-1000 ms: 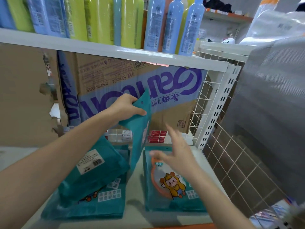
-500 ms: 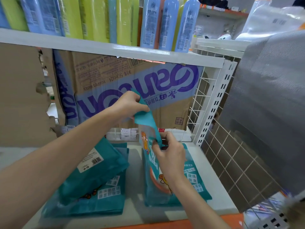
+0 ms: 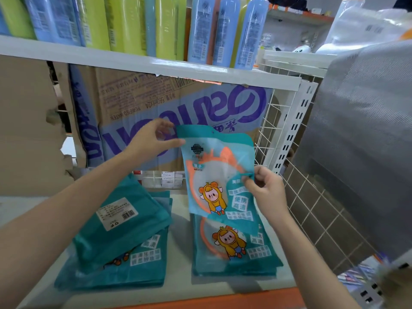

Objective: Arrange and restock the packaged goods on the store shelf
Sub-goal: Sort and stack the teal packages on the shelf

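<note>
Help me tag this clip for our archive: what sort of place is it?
Most likely a small retail shop: rows of blue and green bottles on a white shelf, stacks of matching teal packets below, and a wire-grid side panel.

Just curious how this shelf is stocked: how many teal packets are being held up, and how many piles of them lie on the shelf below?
Teal packet held up, pinched by left hand and right hand: 1
Piles of teal packets on the shelf, left pile and right pile: 2
Total: 3
</note>
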`<state>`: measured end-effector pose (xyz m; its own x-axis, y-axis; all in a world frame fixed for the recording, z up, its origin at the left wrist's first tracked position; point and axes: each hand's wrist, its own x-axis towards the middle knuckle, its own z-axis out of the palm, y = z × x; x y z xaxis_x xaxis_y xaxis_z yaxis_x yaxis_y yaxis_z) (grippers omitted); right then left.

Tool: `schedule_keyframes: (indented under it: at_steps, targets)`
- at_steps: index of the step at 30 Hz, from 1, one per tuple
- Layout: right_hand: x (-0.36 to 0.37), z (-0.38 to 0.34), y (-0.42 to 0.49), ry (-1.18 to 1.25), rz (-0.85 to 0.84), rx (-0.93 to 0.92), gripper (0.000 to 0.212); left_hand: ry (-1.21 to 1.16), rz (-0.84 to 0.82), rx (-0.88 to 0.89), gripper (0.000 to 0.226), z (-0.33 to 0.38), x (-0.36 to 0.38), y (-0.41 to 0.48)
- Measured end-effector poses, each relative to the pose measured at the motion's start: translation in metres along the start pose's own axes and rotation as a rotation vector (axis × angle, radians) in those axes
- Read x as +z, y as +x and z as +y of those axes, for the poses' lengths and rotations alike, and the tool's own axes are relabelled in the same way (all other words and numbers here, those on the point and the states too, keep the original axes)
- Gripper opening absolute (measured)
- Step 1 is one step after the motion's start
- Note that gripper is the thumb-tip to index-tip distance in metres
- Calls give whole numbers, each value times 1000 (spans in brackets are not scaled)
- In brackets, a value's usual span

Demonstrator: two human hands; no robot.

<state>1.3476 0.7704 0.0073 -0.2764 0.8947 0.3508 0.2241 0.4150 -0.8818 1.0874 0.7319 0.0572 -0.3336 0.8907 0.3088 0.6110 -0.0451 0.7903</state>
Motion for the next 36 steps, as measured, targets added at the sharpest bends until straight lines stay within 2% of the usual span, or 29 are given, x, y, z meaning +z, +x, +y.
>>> schedule_keyframes:
  at_steps: [2, 4, 6, 8, 11, 16, 22, 24, 27, 32, 36]
  targets:
    - [-8, 2, 1, 47, -42, 28, 7, -10, -83, -48, 71, -15, 2, 1]
    - [-11, 3, 0, 88, -79, 62, 6, -131, -259, -143, 92, -25, 4, -2]
    - [-11, 3, -3, 124, -96, 84, 4, -208, -435, -195, 88, -33, 9, -9]
    - [-10, 1, -6, 170, -105, 102, 4, -232, -538, -180, 67, -38, 16, -15]
    - [-6, -4, -9, 196, -150, 111, 4, -349, -480, -133, 38, -33, 25, -21]
    - [8, -1, -21, 217, -84, 112, 10, -380, -377, -48, 41, -30, 21, -22]
    - [15, 6, -42, 279, -48, 208, 12, -390, -344, -18, 26, -35, 26, -30]
    - [12, 11, -48, 279, -75, 250, 14, -444, -302, -49, 28, -33, 29, -31]
    - [5, 20, -53, 156, -115, 297, 19, -513, -251, -136, 28, -30, 36, -28]
    - [-7, 35, -46, 18, -160, 326, 31, -404, -260, -298, 45, -30, 62, -16]
    - [-20, 54, -42, -82, -208, 387, 33, -398, -246, -410, 46, -31, 94, -14]
